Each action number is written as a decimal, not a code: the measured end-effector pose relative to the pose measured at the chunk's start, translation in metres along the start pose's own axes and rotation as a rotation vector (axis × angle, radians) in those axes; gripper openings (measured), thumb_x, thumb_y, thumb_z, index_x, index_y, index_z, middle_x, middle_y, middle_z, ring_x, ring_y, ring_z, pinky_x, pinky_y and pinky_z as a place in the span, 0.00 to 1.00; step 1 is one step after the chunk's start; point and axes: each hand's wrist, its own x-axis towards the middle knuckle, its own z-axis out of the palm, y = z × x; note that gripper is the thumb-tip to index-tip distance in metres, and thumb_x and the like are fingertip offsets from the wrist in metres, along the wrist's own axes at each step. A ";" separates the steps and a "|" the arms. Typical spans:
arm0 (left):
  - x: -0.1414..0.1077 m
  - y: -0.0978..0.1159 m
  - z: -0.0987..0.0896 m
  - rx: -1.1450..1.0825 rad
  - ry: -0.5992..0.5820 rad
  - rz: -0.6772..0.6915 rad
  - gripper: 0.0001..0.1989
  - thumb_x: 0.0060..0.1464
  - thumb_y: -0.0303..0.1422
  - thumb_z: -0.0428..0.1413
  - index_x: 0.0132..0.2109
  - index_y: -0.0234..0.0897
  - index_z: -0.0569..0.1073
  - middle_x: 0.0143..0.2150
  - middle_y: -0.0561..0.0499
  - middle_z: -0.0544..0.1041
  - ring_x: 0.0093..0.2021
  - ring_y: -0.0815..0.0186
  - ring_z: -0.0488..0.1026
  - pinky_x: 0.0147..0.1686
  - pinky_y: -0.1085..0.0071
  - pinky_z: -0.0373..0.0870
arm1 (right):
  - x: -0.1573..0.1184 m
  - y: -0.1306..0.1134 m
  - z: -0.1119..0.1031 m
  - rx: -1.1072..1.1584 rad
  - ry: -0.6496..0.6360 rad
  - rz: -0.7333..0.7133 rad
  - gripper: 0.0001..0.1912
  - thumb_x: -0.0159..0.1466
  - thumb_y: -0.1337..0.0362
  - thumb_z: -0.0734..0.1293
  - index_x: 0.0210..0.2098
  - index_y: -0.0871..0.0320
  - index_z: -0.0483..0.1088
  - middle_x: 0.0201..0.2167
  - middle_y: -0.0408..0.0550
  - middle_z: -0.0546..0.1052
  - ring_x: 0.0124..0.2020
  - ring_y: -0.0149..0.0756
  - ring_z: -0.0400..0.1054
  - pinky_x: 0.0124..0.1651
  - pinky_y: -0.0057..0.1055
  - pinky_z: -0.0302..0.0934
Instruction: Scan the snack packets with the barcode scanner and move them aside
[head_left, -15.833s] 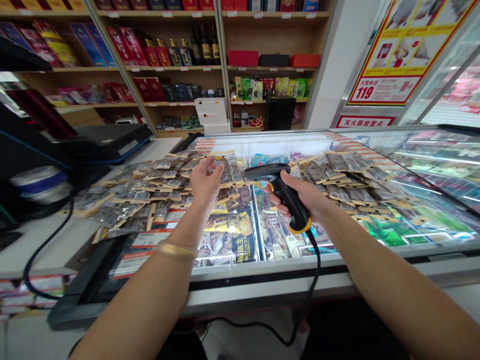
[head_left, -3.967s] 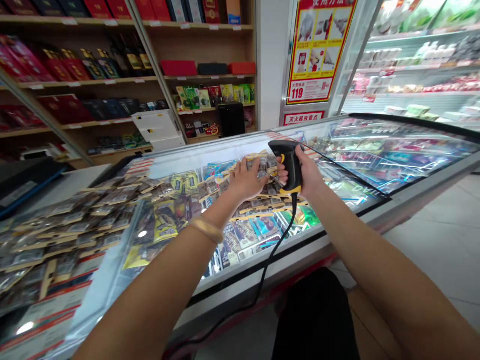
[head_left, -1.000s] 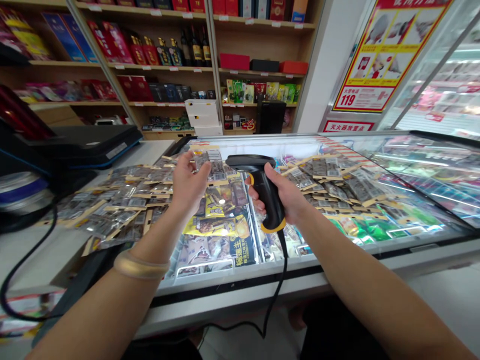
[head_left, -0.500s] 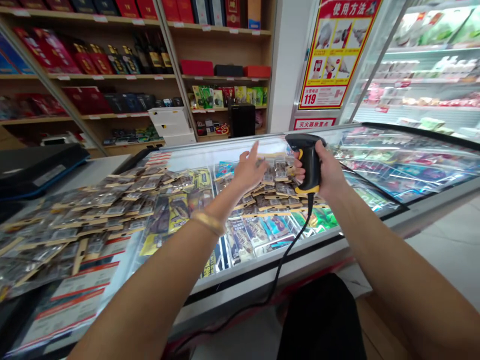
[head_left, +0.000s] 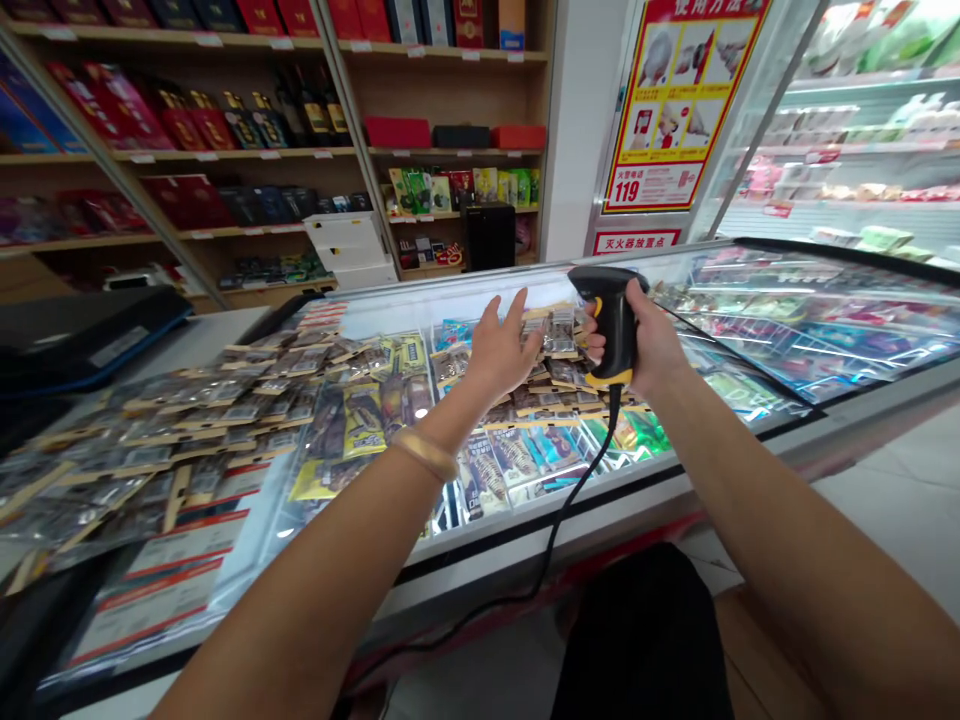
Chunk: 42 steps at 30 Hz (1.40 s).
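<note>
In the head view my right hand (head_left: 654,340) is wrapped round the grip of a black and yellow barcode scanner (head_left: 616,325), whose head points left and whose cord hangs down from the grip. My left hand (head_left: 501,345), with a gold bangle (head_left: 424,453) on the wrist, is spread and holds nothing. It is over the far side of a pile of small clear packets with tan strips (head_left: 559,400) on the glass-topped freezer (head_left: 525,540). Whether its fingers touch the packets I cannot tell. More such packets (head_left: 247,400) are spread to the left.
Frozen packs (head_left: 487,470) show under the freezer glass. Paper labels with red stripes (head_left: 161,570) lie at the lower left, near a black device (head_left: 97,335). Shelves (head_left: 450,150) with boxes and bottles stand behind. The scanner's black cord (head_left: 551,550) runs over the front edge.
The pointing fingers of my left hand have spread wider, with two raised. My right hand still holds the scanner, nearly in the same place. The view has shifted slightly.
</note>
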 end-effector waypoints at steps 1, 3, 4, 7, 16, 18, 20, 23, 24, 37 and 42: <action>-0.003 -0.006 -0.005 -0.022 0.035 0.006 0.32 0.65 0.43 0.48 0.73 0.41 0.53 0.74 0.34 0.52 0.74 0.46 0.49 0.69 0.47 0.51 | -0.002 -0.001 0.006 0.003 0.000 -0.011 0.28 0.64 0.37 0.64 0.35 0.58 0.70 0.23 0.43 0.70 0.18 0.26 0.60 0.19 0.24 0.58; -0.011 -0.023 -0.018 -0.049 0.120 0.019 0.31 0.65 0.40 0.48 0.71 0.37 0.56 0.72 0.32 0.55 0.73 0.48 0.52 0.69 0.50 0.53 | -0.007 -0.001 0.020 0.000 -0.008 -0.021 0.28 0.64 0.37 0.63 0.35 0.58 0.69 0.23 0.43 0.70 0.18 0.26 0.59 0.19 0.24 0.57; -0.015 -0.033 -0.025 -0.057 0.165 0.023 0.30 0.64 0.38 0.49 0.71 0.36 0.57 0.70 0.32 0.58 0.71 0.49 0.55 0.68 0.51 0.54 | -0.008 0.001 0.029 -0.004 -0.018 -0.021 0.28 0.64 0.37 0.63 0.35 0.59 0.69 0.23 0.43 0.70 0.18 0.26 0.59 0.19 0.24 0.57; -0.030 -0.071 -0.053 -0.071 0.306 0.011 0.28 0.61 0.33 0.51 0.67 0.35 0.62 0.64 0.34 0.65 0.67 0.52 0.62 0.67 0.54 0.57 | -0.010 0.015 0.059 -0.015 -0.083 0.015 0.28 0.64 0.37 0.62 0.34 0.59 0.69 0.22 0.43 0.69 0.18 0.26 0.60 0.19 0.24 0.57; -0.089 -0.173 -0.171 0.132 0.702 -0.265 0.25 0.53 0.33 0.56 0.59 0.37 0.71 0.56 0.38 0.73 0.60 0.51 0.68 0.64 0.54 0.61 | -0.004 0.102 0.160 0.032 -0.274 0.351 0.26 0.69 0.41 0.58 0.36 0.59 0.69 0.19 0.42 0.69 0.16 0.27 0.60 0.18 0.24 0.57; -0.101 -0.191 -0.187 0.199 0.759 -0.372 0.26 0.51 0.36 0.58 0.58 0.38 0.71 0.57 0.37 0.73 0.62 0.47 0.66 0.65 0.49 0.59 | -0.004 0.122 0.171 0.048 -0.317 0.410 0.26 0.70 0.42 0.57 0.36 0.59 0.70 0.20 0.42 0.70 0.16 0.27 0.60 0.18 0.23 0.57; -0.110 -0.206 -0.193 0.247 0.741 -0.476 0.26 0.50 0.39 0.59 0.56 0.38 0.71 0.56 0.34 0.74 0.63 0.41 0.66 0.65 0.43 0.56 | -0.004 0.138 0.175 0.051 -0.356 0.460 0.25 0.70 0.43 0.57 0.37 0.59 0.70 0.20 0.42 0.70 0.16 0.27 0.60 0.18 0.23 0.57; -0.116 -0.217 -0.193 0.347 0.565 -0.599 0.26 0.47 0.42 0.61 0.52 0.36 0.72 0.49 0.30 0.78 0.59 0.34 0.68 0.61 0.37 0.56 | -0.007 0.155 0.171 0.024 -0.391 0.504 0.25 0.68 0.42 0.61 0.37 0.59 0.70 0.20 0.41 0.70 0.16 0.27 0.60 0.18 0.23 0.57; -0.117 -0.218 -0.191 0.389 0.506 -0.624 0.26 0.46 0.43 0.61 0.51 0.35 0.73 0.47 0.29 0.78 0.58 0.33 0.69 0.60 0.36 0.57 | -0.008 0.158 0.169 0.017 -0.400 0.513 0.25 0.67 0.41 0.62 0.37 0.59 0.70 0.20 0.41 0.70 0.16 0.27 0.60 0.18 0.23 0.57; -0.119 -0.191 -0.191 0.301 0.628 -0.619 0.34 0.48 0.31 0.61 0.62 0.30 0.65 0.59 0.29 0.71 0.63 0.36 0.65 0.64 0.41 0.57 | -0.013 0.154 0.156 -0.013 -0.374 0.541 0.26 0.66 0.41 0.62 0.35 0.59 0.70 0.21 0.41 0.70 0.17 0.26 0.61 0.19 0.23 0.59; -0.117 -0.187 -0.193 0.095 0.774 -0.454 0.25 0.53 0.33 0.57 0.58 0.31 0.67 0.56 0.34 0.72 0.59 0.44 0.69 0.62 0.46 0.64 | -0.016 0.149 0.157 -0.001 -0.396 0.513 0.26 0.66 0.41 0.62 0.36 0.59 0.70 0.22 0.42 0.70 0.17 0.26 0.61 0.19 0.24 0.59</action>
